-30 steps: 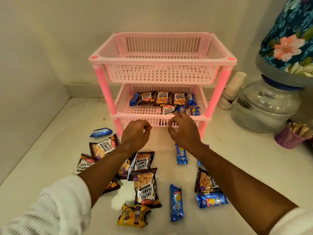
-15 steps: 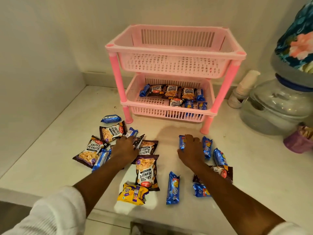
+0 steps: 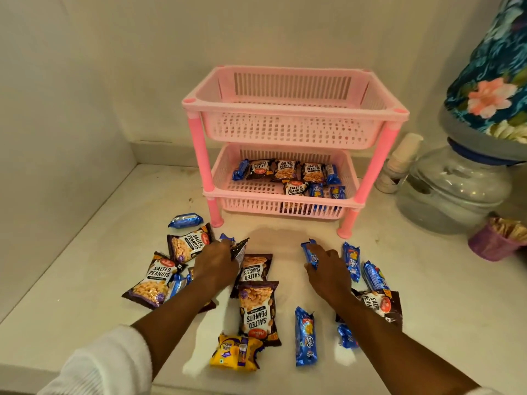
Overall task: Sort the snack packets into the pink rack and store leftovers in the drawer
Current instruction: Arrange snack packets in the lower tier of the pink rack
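The pink rack (image 3: 285,108) stands at the back of the white counter. Its upper basket is bare; the lower basket (image 3: 256,199) holds several salted peanut packets and blue biscuit packets. Loose packets lie scattered in front of it. My left hand (image 3: 216,263) pinches a dark peanut packet (image 3: 240,248) whose corner sticks up past my fingers. My right hand (image 3: 325,270) grips a blue biscuit packet (image 3: 310,252). Between my arms lie another peanut packet (image 3: 256,309), a yellow biscuit packet (image 3: 233,352) and a blue packet (image 3: 305,337).
A clear water jar (image 3: 456,189) under a floral cover stands at the right, with stacked paper cups (image 3: 399,163) beside it and a purple cup (image 3: 493,243) in front. A wall closes the left side. The counter's front edge (image 3: 28,369) runs along the bottom.
Both hands came back from the rack's lower basket and dropped onto the loose packets on the counter, each taking hold of one. The view has pulled back from the rack.
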The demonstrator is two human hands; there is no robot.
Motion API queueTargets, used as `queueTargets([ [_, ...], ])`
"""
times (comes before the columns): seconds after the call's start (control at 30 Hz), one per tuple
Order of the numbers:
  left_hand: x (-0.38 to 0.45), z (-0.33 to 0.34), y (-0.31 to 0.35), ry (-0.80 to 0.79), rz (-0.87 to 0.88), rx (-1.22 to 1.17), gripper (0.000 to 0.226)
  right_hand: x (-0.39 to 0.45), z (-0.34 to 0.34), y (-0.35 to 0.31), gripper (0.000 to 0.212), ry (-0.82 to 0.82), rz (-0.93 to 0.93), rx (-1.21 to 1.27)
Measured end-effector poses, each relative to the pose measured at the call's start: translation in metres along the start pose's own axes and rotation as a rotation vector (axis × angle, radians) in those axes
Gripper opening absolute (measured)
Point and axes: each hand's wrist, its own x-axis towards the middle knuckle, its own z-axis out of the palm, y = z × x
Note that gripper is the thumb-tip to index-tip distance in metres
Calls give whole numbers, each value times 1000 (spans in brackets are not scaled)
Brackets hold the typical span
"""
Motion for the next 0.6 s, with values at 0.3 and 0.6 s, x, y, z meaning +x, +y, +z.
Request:
queueTargets([
  [0.3, 30, -23, 11, -2, -26, -457, 33, 4, -1, -28, 47, -11, 36, 274],
  [0.6, 62, -56, 37, -295, -374, -1306, 28, 22, -31, -91, 26, 74, -1, 799],
])
